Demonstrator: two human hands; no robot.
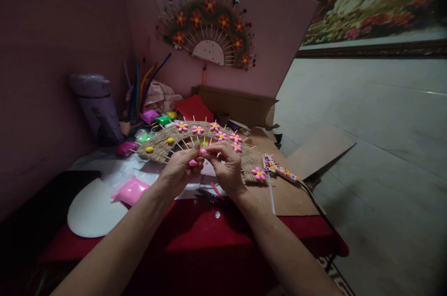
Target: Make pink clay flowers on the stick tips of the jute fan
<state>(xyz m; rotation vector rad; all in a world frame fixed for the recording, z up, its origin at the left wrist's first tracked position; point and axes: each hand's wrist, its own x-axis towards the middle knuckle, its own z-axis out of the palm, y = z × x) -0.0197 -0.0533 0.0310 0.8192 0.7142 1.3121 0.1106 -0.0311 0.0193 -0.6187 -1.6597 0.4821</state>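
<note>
My left hand [182, 165] and my right hand [226, 165] meet over the middle of the table, fingertips pinched together on a small piece of pink modelling clay [203, 151]. A second pink lump [193, 162] shows at my left fingers. Just behind them lies a twine-wrapped fan [159, 142] with thin sticks poking out. Pink clay flowers with yellow centres [259, 174] dot its top and right side, while bare yellow clay ovals [170, 140] sit on its left. My hands hide part of its inner edge.
A pink clay packet [132, 190] and white disc [96, 209] lie left. Scissors [209, 195] rest close below my hands. A patterned glue gun [281, 168] with a cord lies right on cardboard [289, 203]. Behind stands a board with a finished-looking flowered fan [209, 18].
</note>
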